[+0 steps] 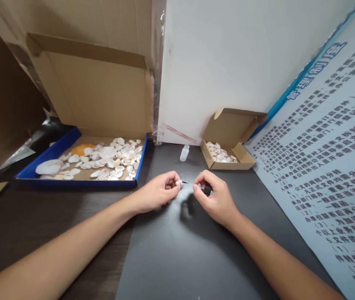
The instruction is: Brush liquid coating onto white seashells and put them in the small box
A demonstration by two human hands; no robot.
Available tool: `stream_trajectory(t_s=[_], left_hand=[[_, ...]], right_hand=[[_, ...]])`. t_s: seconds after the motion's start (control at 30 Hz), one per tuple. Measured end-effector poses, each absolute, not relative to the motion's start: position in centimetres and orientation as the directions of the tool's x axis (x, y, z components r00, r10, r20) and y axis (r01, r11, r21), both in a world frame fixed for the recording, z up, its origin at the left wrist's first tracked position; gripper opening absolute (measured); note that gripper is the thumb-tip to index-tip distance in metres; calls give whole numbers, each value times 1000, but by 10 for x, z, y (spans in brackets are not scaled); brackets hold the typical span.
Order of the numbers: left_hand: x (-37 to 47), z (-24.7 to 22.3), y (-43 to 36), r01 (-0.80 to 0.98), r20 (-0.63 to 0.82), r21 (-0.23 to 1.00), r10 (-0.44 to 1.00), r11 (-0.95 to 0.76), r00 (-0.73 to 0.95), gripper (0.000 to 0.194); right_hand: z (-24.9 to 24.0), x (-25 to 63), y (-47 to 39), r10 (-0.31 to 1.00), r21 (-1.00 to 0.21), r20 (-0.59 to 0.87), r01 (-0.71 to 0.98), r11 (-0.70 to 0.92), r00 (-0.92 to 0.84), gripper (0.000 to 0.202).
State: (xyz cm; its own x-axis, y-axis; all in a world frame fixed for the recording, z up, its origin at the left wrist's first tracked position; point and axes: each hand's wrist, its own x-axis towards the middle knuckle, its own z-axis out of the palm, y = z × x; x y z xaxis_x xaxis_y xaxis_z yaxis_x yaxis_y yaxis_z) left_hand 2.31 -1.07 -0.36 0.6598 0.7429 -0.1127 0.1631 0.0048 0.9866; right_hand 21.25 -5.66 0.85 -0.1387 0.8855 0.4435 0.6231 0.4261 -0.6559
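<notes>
The left hand (157,192) pinches a shell (179,184) — small, whitish, brown-marked.

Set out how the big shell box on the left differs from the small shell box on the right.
Colour: the big box has blue outer walls; the small box is plain brown.
Size: the big box is much wider than the small box.
Contents: an orange piece shows among the big box's shells; none shows in the small box.
Shared: both stand open and hold pale shells.
</notes>
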Motion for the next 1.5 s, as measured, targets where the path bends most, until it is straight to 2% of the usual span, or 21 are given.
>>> stream_trajectory(t_s=[0.1, 0.23, 0.57, 0.83, 1.0, 1.5], left_hand=[[23, -2, -11, 146, -91, 989, 737, -10, 670, 22], [24, -1, -12, 155, -85, 988, 741, -26, 666, 23], [24, 0, -13, 157, -73, 987, 745, -43, 663, 24], [25, 3, -14, 163, -74, 986, 751, -46, 656, 24], [24, 2, -14, 142, -57, 989, 745, -50, 664, 23], [24, 1, -16, 158, -57, 985, 753, -64, 656, 23]], right_hand=[[9, 211, -59, 883, -653, 434, 613, 445, -180, 9], [9, 210, -60, 904, -648, 400, 651, 396, -152, 8], [9, 211, -60, 895, -659, 402, 617, 431, -196, 7], [9, 210, -58, 904, -634, 407, 673, 381, -128, 9], [10, 210, -59, 888, -636, 431, 644, 424, -159, 8], [7, 209, -58, 901, -648, 392, 640, 412, -183, 8]])
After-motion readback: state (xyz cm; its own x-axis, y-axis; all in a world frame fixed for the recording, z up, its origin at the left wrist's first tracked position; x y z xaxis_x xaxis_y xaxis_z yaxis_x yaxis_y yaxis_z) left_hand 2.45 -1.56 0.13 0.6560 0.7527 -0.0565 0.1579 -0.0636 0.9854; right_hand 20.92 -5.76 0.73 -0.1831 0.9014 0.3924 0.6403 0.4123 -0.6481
